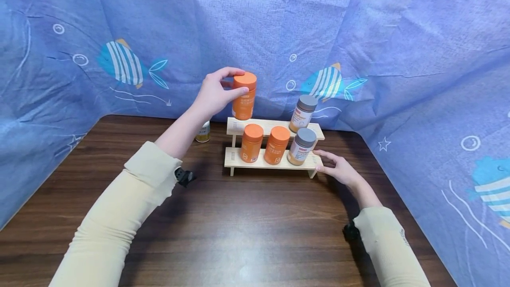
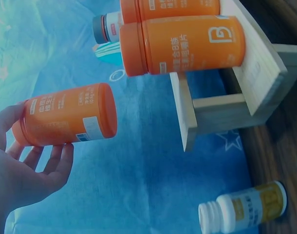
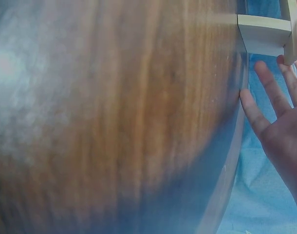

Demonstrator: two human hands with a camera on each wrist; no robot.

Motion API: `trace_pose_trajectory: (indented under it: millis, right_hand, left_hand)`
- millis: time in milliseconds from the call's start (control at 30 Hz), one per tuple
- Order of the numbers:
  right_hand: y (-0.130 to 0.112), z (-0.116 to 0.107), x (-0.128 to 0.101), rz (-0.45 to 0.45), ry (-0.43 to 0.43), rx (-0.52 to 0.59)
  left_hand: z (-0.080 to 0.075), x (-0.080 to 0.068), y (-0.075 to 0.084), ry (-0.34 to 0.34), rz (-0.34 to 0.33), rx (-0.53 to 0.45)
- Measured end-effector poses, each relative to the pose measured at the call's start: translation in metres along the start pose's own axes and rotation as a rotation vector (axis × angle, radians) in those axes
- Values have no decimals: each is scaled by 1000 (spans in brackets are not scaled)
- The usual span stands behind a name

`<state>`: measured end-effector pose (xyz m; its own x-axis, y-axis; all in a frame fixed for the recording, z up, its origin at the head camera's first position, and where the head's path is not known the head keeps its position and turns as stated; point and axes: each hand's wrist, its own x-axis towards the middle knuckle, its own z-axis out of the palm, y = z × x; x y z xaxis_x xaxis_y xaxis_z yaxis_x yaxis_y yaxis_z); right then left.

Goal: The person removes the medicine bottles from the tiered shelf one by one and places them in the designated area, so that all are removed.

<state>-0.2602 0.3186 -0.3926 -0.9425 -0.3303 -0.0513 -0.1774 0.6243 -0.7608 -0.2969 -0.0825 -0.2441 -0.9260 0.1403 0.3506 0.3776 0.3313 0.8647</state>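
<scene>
Left hand (image 1: 215, 92) grips orange bottle (image 1: 245, 105) above rack (image 1: 232, 156) (white bottle (image 2: 229, 214) beside); right hand (image 1: 341, 172), spread, touches rack.

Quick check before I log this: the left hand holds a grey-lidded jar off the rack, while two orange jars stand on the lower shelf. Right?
Not quite: the jar in the left hand has an orange lid, not grey, as the head view shows. It is off the rack, and two orange jars do stand on the lower shelf.

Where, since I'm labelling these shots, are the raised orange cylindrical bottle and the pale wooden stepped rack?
Raised orange cylindrical bottle (image 2: 64, 116): left wrist view, side of its body.
Pale wooden stepped rack (image 1: 269, 123): head view, bare top of its upper shelf.
</scene>
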Motion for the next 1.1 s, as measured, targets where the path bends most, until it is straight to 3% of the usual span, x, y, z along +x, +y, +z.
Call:
trace_pose_trajectory:
  millis: [333, 700, 1100]
  right_hand:
    - [0, 0, 0, -5, 8, -8]
    - [35, 1, 12, 6, 24, 4]
    - [39, 0, 12, -15, 32, -3]
  left_hand:
    - [-29, -16, -8, 32, -29, 45]
    - [-60, -29, -20, 53, -23, 106]
    - [-85, -38, -40, 91, -40, 144]
